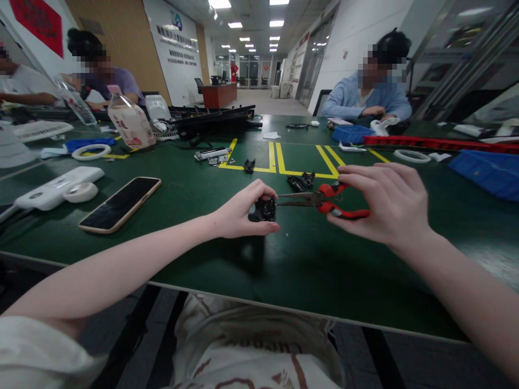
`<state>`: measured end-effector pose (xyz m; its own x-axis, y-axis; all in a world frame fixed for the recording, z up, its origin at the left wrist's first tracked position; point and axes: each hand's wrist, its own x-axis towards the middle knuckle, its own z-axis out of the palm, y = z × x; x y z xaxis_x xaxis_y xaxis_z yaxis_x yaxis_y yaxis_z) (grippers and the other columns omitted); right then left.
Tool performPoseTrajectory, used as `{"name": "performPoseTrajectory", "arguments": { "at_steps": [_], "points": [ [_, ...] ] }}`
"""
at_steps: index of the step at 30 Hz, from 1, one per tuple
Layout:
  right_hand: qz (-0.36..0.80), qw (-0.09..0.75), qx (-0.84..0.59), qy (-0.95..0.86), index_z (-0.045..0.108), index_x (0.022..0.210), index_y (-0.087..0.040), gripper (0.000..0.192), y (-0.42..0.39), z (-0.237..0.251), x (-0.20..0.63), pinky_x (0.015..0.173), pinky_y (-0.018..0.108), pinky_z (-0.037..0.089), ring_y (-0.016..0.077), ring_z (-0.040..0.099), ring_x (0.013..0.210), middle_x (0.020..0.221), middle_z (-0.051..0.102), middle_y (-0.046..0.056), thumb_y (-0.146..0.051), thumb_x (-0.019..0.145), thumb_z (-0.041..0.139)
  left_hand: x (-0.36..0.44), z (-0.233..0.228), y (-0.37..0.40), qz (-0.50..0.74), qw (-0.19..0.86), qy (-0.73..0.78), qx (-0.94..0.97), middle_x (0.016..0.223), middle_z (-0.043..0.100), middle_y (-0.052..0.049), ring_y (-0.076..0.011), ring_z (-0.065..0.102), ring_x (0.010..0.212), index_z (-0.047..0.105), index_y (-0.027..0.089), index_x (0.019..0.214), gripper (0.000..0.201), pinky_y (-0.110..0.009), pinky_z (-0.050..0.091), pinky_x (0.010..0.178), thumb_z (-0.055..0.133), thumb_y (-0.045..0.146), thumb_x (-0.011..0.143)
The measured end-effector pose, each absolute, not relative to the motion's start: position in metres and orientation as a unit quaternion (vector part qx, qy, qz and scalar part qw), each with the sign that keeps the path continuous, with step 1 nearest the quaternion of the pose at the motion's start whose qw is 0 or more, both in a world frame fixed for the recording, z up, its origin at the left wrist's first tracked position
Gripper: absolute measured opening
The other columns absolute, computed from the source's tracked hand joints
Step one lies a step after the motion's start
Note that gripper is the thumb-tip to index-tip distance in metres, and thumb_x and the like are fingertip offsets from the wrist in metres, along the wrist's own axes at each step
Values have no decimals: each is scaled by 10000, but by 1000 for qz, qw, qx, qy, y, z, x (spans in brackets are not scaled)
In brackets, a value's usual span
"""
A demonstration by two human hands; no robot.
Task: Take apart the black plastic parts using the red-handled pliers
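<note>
Head view: left hand (243, 213) is pinching a small black plastic part (265, 209) at frame centre on the green surface (300, 270) while right hand (385, 202), closed around red-handled needle-nose pliers (324, 199), is working their tips into it, calling for a steady grip.

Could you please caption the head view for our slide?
Left hand grips small black part while right hand applies red-handled pliers.

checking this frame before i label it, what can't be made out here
Head view, the only one:
- Black part: mostly hidden by the left hand; its shape is unclear.
- Pliers: whether the tips grip or only touch the part is too small to tell; the right hand covers the handle ends.
- Small black pieces behind: too small to identify.
- Wall sign: text blurred.
</note>
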<state>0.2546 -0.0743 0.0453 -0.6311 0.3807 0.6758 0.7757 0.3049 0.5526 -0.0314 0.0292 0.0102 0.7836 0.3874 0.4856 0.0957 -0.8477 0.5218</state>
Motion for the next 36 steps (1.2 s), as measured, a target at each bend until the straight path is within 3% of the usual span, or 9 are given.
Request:
{"name": "performPoseTrajectory", "arguments": {
  "at_steps": [5,10,21,27,33,36],
  "points": [
    [-439,237,-361,-788,496,1357,-151,632,-77,44,249,871,451,489,321,651,997,1142,680,161,-420,828,713,-30,7,31,286,239,170,912,1025,588,-64,-212,563,902,538,182,1048,456,-346,482,784,678,528,787],
    [-391,239,-380,-803,520,1369,-228,569,-78,42,245,864,476,481,310,656,957,1091,695,103,-415,858,684,-30,6,29,265,259,218,903,1127,647,-80,-244,626,983,489,204,1198,591,-379,490,840,733,511,757],
    [-337,197,-418,-820,513,1377,-242,536,-77,39,244,941,553,443,357,659,1031,1151,702,120,-379,877,648,-31,11,31,308,146,251,906,1108,654,-100,-264,629,956,530,161,1198,631,-377,477,818,744,531,733],
    [-355,175,-412,-821,554,1288,-180,477,-76,39,243,948,520,447,341,671,1006,1133,708,148,-366,861,657,-31,11,32,313,135,240,909,1129,660,-92,-253,638,981,530,166,1206,626,-366,481,854,755,501,727],
    [-335,168,-423,-825,599,1245,-196,441,-73,38,243,958,498,438,325,677,1007,1121,724,126,-388,851,653,-31,10,32,311,130,238,911,1154,654,-107,-273,633,1019,534,151,1231,646,-380,481,857,747,504,733],
    [-337,179,-411,-828,628,1203,-187,411,-73,37,243,888,467,451,308,693,955,1087,739,119,-397,850,648,-31,11,31,312,133,240,910,1152,652,-120,-276,633,1003,545,138,1226,642,-384,482,849,748,497,734]
  ]
}}
